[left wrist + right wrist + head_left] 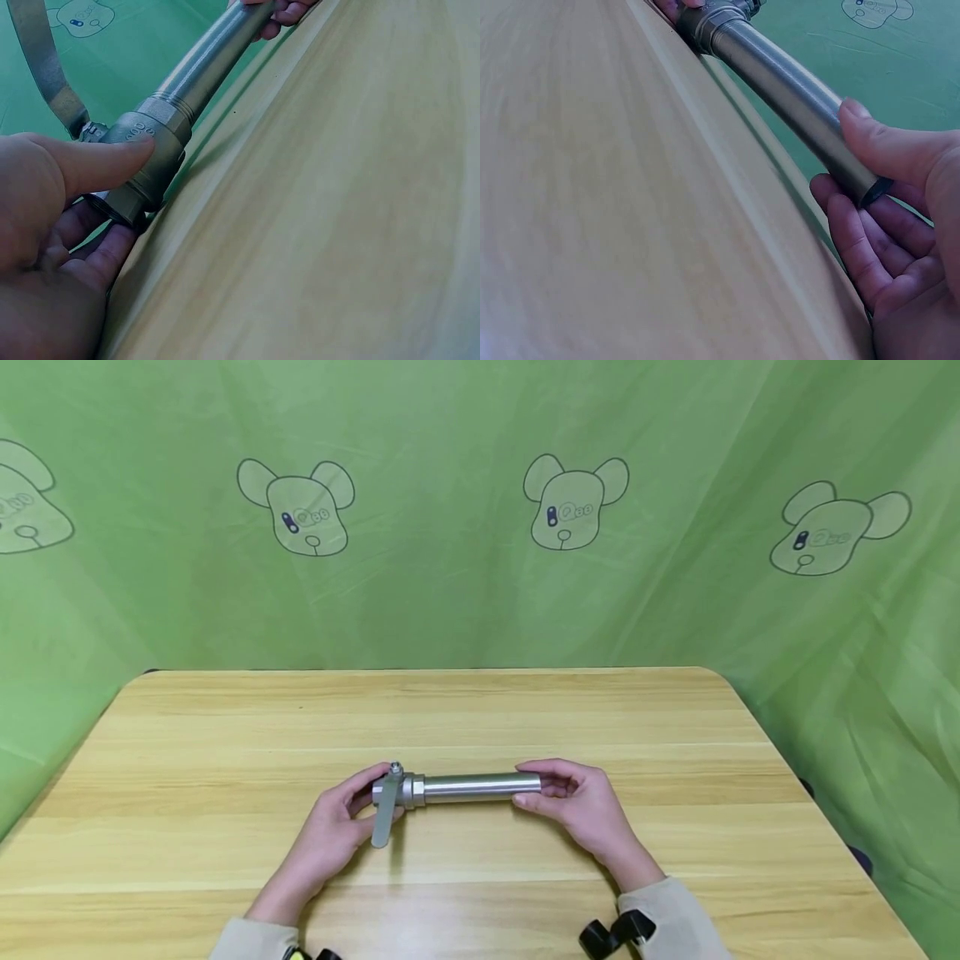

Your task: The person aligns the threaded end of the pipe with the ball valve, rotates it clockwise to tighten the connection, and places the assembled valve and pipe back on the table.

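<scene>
A steel pipe [472, 787] lies level across the head view, joined at its left end to a ball valve [408, 791] with a flat lever handle [386, 814]. My left hand [335, 831] grips the valve body; in the left wrist view its thumb lies along the valve [150, 142] and the fingers curl under it. At the pipe's other end, my right hand [588, 806] pinches the tube between thumb and fingers. The right wrist view shows the pipe's open end [874, 191] near the palm. The lever points toward me.
The parts are over a light wood-grain table [480, 718] with rounded far corners. Behind it hangs a green cloth [442, 593] printed with bear-head outlines. Black wrist devices [617, 933] sit at the cuffs of the grey sleeves [678, 918].
</scene>
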Demonstrator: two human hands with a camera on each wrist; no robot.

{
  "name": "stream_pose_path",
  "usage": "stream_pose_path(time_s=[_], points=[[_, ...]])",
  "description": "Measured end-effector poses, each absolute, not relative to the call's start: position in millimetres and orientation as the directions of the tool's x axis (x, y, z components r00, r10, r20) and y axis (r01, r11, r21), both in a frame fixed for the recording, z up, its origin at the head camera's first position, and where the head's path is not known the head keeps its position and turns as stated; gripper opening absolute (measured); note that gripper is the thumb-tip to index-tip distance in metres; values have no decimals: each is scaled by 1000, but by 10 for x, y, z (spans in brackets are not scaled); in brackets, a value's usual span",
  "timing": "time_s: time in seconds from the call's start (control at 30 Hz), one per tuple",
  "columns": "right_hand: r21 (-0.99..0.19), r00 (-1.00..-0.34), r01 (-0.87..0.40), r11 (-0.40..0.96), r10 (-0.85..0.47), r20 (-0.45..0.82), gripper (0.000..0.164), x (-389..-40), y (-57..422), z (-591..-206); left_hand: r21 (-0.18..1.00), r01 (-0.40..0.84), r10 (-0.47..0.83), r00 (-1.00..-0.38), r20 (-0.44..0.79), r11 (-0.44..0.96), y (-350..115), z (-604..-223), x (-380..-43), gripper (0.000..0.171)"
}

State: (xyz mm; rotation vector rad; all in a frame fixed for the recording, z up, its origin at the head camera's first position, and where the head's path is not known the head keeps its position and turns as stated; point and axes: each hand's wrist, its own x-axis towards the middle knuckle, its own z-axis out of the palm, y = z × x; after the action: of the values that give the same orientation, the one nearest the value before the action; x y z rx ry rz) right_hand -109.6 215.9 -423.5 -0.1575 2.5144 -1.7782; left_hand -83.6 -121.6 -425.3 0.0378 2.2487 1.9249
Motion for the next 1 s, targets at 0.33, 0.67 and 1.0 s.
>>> stream_pose_path(time_s=[0.33,0.67,1.0], points=[[-938,-994,-40,345,-112,1,41,-1097,2147,-4225,982,-97,130,-984,-119,162,-1212,-4248,-835,67],[-941,-993,-48,334,-115,10,34,-1101,2151,-4229,984,-103,133,-984,-122,144,-1213,-4260,-843,67],[-933,-993,-49,356,-119,7,30,-1087,2148,-4186,984,-80,127,-987,-101,159,-1208,-4269,-846,64]])
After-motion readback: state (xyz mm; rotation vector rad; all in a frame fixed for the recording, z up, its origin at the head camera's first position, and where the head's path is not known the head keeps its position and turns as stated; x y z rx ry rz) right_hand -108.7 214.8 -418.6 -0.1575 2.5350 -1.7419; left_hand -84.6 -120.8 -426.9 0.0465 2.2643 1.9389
